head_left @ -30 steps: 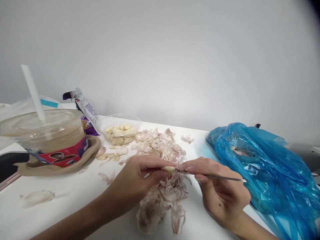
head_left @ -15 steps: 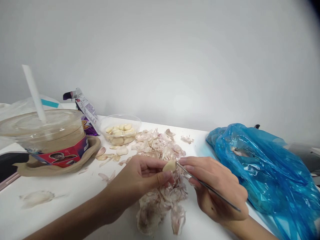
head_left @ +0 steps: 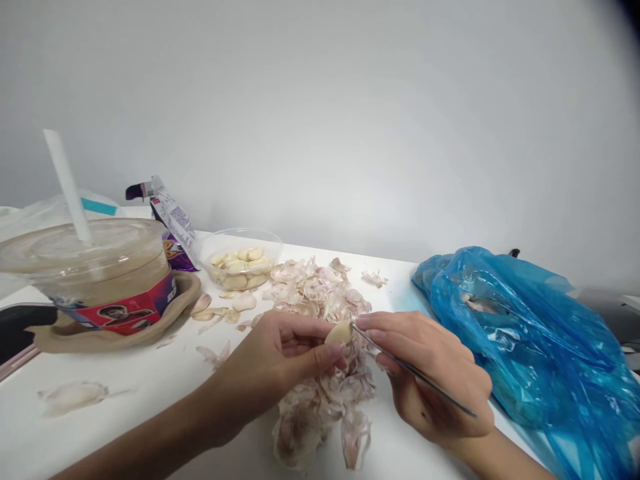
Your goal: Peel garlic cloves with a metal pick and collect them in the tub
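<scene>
Between thumb and fingers, my left hand [head_left: 295,357] pinches a pale, peeled garlic clove [head_left: 339,333]. My right hand [head_left: 433,373] is closed on a thin metal tool [head_left: 417,375], whose tip touches the clove's right end. Beneath and behind both hands spreads a pile of papery garlic skins [head_left: 325,290]. A clear plastic bowl [head_left: 273,250] holding several peeled cloves stands behind my left hand. Unpeeled cloves [head_left: 244,302] and bits of skin lie in front of the bowl.
At the left, a large drink cup [head_left: 110,267] with a straw sits in a cardboard holder [head_left: 120,342], beside a dark phone-like object [head_left: 23,333]. A purple wrapper [head_left: 177,250] stands behind. A blue plastic bag [head_left: 515,333] fills the right side. Behind is a wall.
My right hand and the metal tool have shifted very slightly to the left, the tool's tip staying at the clove. My left hand keeps its hold almost unmoved.
</scene>
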Demonstrator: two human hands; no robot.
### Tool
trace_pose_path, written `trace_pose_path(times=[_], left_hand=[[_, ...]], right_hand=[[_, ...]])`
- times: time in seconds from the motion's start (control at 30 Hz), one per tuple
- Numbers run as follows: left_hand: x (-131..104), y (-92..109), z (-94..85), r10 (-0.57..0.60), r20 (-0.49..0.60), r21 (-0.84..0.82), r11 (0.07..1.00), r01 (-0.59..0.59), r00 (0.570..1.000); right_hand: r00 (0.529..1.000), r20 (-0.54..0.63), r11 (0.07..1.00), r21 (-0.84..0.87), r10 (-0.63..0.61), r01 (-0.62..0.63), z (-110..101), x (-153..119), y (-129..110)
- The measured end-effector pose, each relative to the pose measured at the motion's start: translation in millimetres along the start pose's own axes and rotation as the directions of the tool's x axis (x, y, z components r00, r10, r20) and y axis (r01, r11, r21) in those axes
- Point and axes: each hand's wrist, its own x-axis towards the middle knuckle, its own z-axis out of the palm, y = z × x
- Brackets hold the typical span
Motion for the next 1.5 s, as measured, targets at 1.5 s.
trace_pose_path(times=[1.5], left_hand=[[3.4,-6.2,-6.5,0.348,-0.081,0.576,0.781,-0.242,0.934]], right_hand=[[0.965,-0.035,0.957,0.137,0.261,-0.255,3.4,2.2,-1.0]])
